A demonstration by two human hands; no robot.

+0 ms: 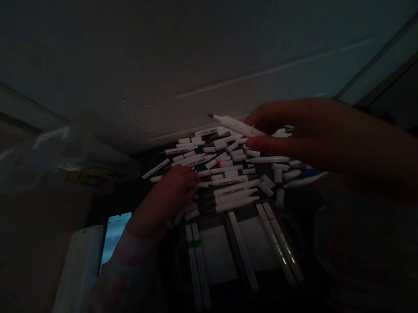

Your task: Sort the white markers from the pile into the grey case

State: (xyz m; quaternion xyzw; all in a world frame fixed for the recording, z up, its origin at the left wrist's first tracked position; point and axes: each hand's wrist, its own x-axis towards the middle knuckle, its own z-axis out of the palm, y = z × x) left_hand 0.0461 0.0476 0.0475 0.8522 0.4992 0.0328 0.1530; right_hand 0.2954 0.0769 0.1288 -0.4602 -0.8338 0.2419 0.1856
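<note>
The view is dark. Between thumb and fingers, my right hand pinches a white marker above the pile, its dark tip uncapped and pointing left. My left hand rests low at the pile's left side with fingers curled; a small white piece shows by its fingertips, and whether it is gripped is unclear. Loose white marker bodies and short caps with coloured bands lie jumbled beneath both hands. In front, a clear case holds several capped markers standing in its compartments, two with green bands.
A pale panel rises behind the pile. To the left are a clear plastic package with a yellow label, a lit phone screen and a pale long box beside it.
</note>
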